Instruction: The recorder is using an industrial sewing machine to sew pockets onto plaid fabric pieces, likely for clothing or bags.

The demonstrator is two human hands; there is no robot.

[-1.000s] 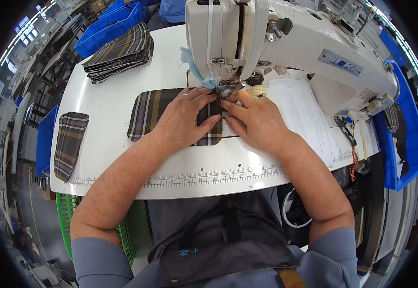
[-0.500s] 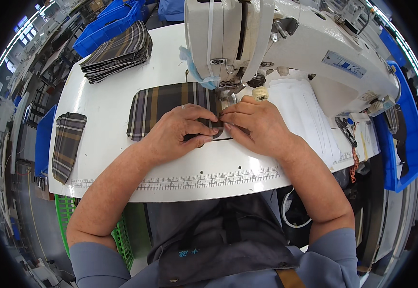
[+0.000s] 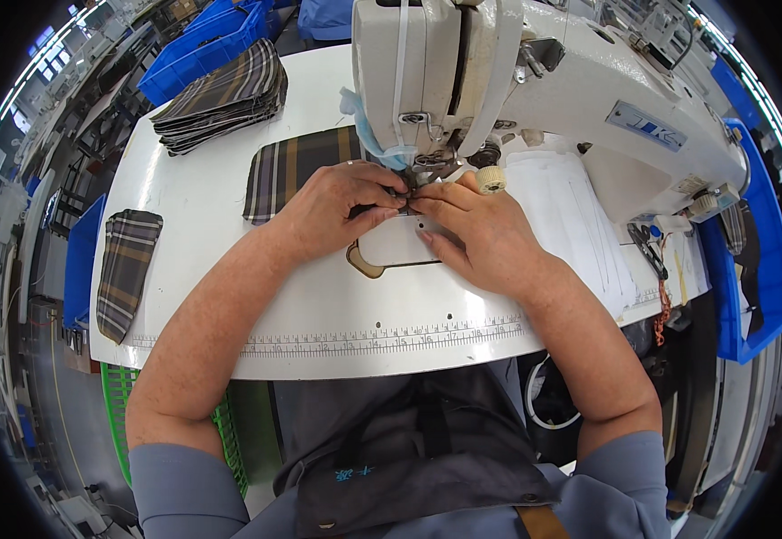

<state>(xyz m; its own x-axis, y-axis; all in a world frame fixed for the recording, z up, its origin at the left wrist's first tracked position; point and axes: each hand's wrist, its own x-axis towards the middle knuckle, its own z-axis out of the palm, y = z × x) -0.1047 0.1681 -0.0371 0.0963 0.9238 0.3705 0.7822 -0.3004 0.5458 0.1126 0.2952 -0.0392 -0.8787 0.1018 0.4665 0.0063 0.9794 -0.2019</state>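
Observation:
A dark plaid fabric panel (image 3: 288,171) lies on the white sewing table, its right end under the needle area of the white sewing machine (image 3: 422,76). My left hand (image 3: 333,208) lies over the panel's near side, fingers curled and closed on its edge by the presser foot. My right hand (image 3: 485,229) rests just right of the foot. Its fingers are stretched toward the same edge, fingertips close to the left ones, thumb held apart. My hands hide the panel's near right corner. A light blue strip (image 3: 368,130) hangs beside the needle bar.
A stack of plaid panels (image 3: 225,99) sits back left, before a blue bin (image 3: 202,54). One plaid piece (image 3: 128,274) lies at the left edge. White sheets (image 3: 566,225), thread snips (image 3: 647,244) and another blue bin (image 3: 737,314) are at right. A printed ruler (image 3: 382,341) runs along the front.
The fabric panel has moved away from me, further under the machine, baring a table plate with a curved slot. Both hands stay near the needle; the left has shifted slightly away with the fabric.

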